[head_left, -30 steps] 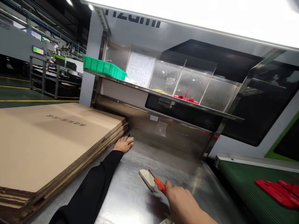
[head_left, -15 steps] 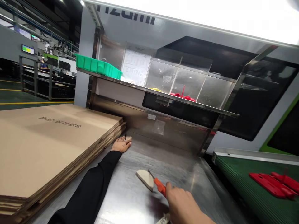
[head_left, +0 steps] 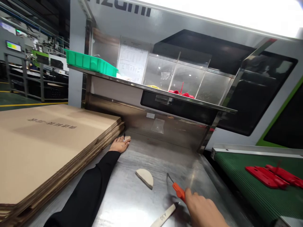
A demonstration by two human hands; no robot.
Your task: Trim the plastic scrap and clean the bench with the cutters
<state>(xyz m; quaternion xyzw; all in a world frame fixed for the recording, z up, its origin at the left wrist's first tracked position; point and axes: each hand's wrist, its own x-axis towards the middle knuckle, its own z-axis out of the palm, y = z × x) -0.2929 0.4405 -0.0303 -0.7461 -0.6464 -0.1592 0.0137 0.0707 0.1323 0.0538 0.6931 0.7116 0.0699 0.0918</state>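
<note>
The small orange-handled knife (head_left: 176, 188) is gripped by its handle in the closed right hand (head_left: 201, 209), blade clear of the white half-round stone (head_left: 145, 177) on the steel bench (head_left: 132, 201). The blade is best kept low and away from the left hand (head_left: 121, 145), resting flat and open against the flat brown cardboard stack (head_left: 47, 148).

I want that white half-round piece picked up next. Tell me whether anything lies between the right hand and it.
Nothing visible does. The right hand holds the orange-handled knife; bare steel table separates its blade from the white half-round piece.
</note>
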